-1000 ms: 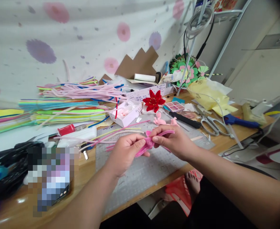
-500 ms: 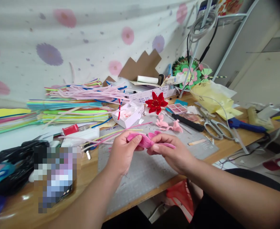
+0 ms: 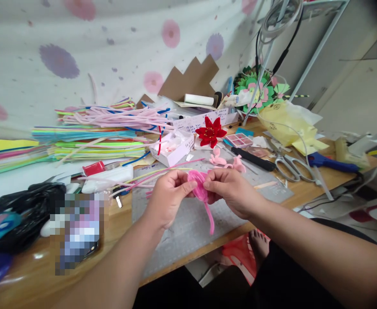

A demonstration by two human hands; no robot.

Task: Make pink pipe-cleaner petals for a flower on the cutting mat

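Between my two hands is a pink pipe-cleaner flower piece, its petals up and its stem hanging down toward the grey cutting mat. My left hand pinches its left side with thumb and forefinger. On the other side, my right hand grips the right edge, hiding part of the petals. Just beyond the hands lie pale pink pipe-cleaner pieces. Loose pink and yellow pipe cleaners stretch out to the left of my left hand.
Bundles of coloured pipe cleaners are stacked at the back left. A small white box and a red flower stand behind the mat. To the right lie scissors, a black-handled tool and a blue glue gun.
The pink flower piece has turned from lying sideways, stem to the right, to stem hanging down. My right hand has shifted its grip from the stem to the petals.
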